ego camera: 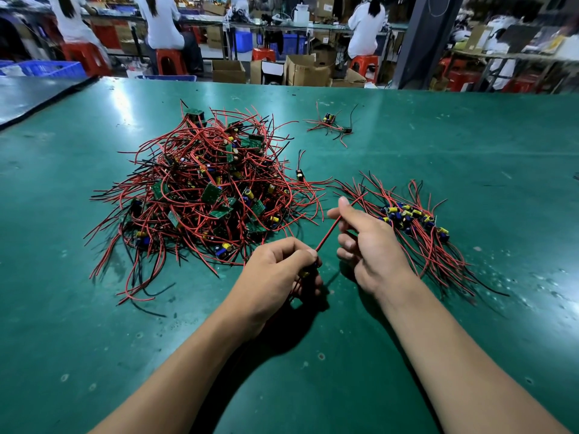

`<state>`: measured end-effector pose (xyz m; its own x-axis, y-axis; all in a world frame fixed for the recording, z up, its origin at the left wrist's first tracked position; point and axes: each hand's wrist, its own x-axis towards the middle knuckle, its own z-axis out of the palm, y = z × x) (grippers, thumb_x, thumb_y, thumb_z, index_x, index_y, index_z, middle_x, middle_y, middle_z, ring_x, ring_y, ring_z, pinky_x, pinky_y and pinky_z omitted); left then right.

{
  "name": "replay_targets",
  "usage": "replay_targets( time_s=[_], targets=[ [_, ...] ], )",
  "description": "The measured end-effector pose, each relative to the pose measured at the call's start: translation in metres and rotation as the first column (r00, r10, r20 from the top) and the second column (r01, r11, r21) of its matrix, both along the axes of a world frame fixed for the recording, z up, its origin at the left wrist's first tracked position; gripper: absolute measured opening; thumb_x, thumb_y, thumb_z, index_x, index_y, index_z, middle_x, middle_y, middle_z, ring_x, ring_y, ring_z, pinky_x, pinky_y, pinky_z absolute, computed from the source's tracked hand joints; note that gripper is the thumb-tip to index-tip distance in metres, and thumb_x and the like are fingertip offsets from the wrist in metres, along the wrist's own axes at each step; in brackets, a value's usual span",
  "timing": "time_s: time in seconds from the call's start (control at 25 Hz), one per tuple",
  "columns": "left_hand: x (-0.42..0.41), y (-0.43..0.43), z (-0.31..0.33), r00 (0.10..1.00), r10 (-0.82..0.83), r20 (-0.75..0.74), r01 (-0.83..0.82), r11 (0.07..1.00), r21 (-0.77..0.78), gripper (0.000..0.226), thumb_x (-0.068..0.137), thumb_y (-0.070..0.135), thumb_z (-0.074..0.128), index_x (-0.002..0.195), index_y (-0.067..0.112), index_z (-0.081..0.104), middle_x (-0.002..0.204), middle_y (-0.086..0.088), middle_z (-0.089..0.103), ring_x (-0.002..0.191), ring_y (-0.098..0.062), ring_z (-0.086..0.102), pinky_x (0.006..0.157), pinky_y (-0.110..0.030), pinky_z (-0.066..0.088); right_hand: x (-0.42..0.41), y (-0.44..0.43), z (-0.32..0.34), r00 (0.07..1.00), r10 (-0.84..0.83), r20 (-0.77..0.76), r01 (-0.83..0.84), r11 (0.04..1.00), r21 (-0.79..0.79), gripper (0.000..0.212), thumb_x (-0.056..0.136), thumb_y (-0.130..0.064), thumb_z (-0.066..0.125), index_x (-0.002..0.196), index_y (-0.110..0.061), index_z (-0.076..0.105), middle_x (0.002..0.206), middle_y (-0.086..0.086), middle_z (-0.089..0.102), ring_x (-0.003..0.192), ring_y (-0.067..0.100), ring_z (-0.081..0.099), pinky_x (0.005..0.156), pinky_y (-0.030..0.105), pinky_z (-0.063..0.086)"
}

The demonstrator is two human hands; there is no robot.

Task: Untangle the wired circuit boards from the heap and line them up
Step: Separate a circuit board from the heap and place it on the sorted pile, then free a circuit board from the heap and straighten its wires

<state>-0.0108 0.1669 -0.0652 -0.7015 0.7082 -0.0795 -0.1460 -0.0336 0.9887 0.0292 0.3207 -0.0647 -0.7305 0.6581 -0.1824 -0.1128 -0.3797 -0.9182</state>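
A big heap (200, 195) of small green circuit boards tangled in red and black wires lies on the green table (470, 145), left of centre. To the right, a row of lined-up boards (413, 219) rests with wires fanned out. My left hand (279, 270) grips one small board, mostly hidden in the fist. Its red wire (332, 228) runs up and right, stretched to my right hand (369, 242), which pinches it between thumb and fingers.
A small cluster of two or three wired boards (332, 123) lies farther back, and a single board (300, 174) sits between heap and row. Beyond the table's far edge are cardboard boxes (308, 70), red stools and seated people at benches.
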Motion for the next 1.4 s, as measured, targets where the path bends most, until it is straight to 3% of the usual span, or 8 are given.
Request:
replay_targets(
  time_s=[0.24,0.52,0.8,0.88,0.96,1.08,1.24,1.4],
  targets=[
    [0.002,-0.001,0.000,0.998,-0.005,-0.063,0.003,1.000,-0.030,0.015,0.091,0.006,0.059,0.078,0.003,0.065,0.061,-0.011,0.065,0.055,-0.021,0.055,0.053,-0.024,0.043,0.006,0.010,0.010,0.997,0.077,0.002,-0.073,0.952,-0.298,0.053,0.098,-0.032,0.057,0.050,-0.011,0.067,0.059,-0.001,0.041,0.036,0.007,0.030,0.035,0.017,0.022],
    [0.001,-0.003,0.002,0.999,-0.016,-0.050,0.015,1.000,-0.018,0.016,0.092,0.005,0.058,0.077,0.002,0.064,0.059,-0.011,0.064,0.052,-0.021,0.056,0.053,-0.025,0.044,0.010,0.014,0.013,0.995,0.096,-0.002,-0.093,0.958,-0.270,0.047,0.094,-0.034,0.061,0.054,-0.011,0.067,0.060,-0.003,0.039,0.038,0.006,0.029,0.039,0.017,0.019],
    [0.001,-0.003,0.000,0.998,-0.039,-0.050,0.039,0.999,-0.016,0.016,0.091,0.005,0.058,0.077,0.002,0.065,0.060,-0.012,0.064,0.052,-0.021,0.055,0.053,-0.024,0.043,0.009,0.015,0.012,0.971,0.172,-0.167,-0.229,0.874,-0.430,0.036,0.081,-0.025,0.062,0.049,-0.014,0.049,0.052,-0.004,0.035,0.038,0.009,0.024,0.037,0.019,0.019],
    [0.000,-0.004,-0.002,0.999,-0.024,-0.033,0.024,1.000,-0.002,0.017,0.092,0.004,0.057,0.076,0.003,0.064,0.059,-0.013,0.064,0.051,-0.022,0.056,0.051,-0.024,0.046,0.008,0.015,0.010,0.981,0.155,-0.118,-0.188,0.911,-0.366,0.034,0.080,-0.034,0.069,0.054,-0.014,0.059,0.058,-0.004,0.040,0.039,0.007,0.028,0.037,0.017,0.023],
    [-0.001,-0.003,-0.004,1.000,0.018,0.023,-0.019,0.999,0.031,0.020,0.094,0.003,0.055,0.076,0.003,0.063,0.059,-0.013,0.064,0.049,-0.022,0.058,0.049,-0.024,0.049,0.009,0.011,0.006,0.981,0.193,-0.005,-0.191,0.969,-0.159,0.037,0.077,-0.049,0.071,0.069,-0.012,0.072,0.062,-0.005,0.049,0.042,0.005,0.033,0.038,0.017,0.026],
    [-0.002,0.000,-0.007,0.994,0.094,0.052,-0.097,0.993,0.059,0.021,0.097,0.006,0.053,0.079,0.001,0.061,0.061,-0.012,0.065,0.047,-0.020,0.059,0.046,-0.025,0.052,0.010,-0.007,-0.004,0.918,0.361,0.163,-0.384,0.912,0.146,0.043,0.080,-0.050,0.074,0.091,-0.009,0.076,0.068,-0.003,0.057,0.049,0.010,0.044,0.045,0.021,0.035],
    [-0.004,0.001,-0.008,0.992,0.114,0.062,-0.118,0.991,0.066,0.019,0.098,0.007,0.052,0.084,-0.005,0.061,0.062,-0.015,0.063,0.045,-0.022,0.058,0.045,-0.029,0.054,0.007,-0.024,-0.010,0.892,0.438,0.113,-0.451,0.880,0.151,0.026,0.092,-0.030,0.071,0.093,-0.004,0.074,0.069,0.015,0.058,0.051,0.021,0.052,0.053,0.031,0.047],
    [-0.004,0.000,-0.006,0.997,0.072,0.009,-0.072,0.997,0.028,0.021,0.095,0.004,0.054,0.075,0.005,0.062,0.058,-0.011,0.063,0.046,-0.020,0.057,0.046,-0.025,0.051,0.004,-0.016,-0.008,0.959,0.230,0.163,-0.264,0.938,0.227,0.022,0.095,-0.028,0.067,0.085,-0.011,0.077,0.056,-0.001,0.050,0.039,0.008,0.039,0.038,0.016,0.031]
  ],
)
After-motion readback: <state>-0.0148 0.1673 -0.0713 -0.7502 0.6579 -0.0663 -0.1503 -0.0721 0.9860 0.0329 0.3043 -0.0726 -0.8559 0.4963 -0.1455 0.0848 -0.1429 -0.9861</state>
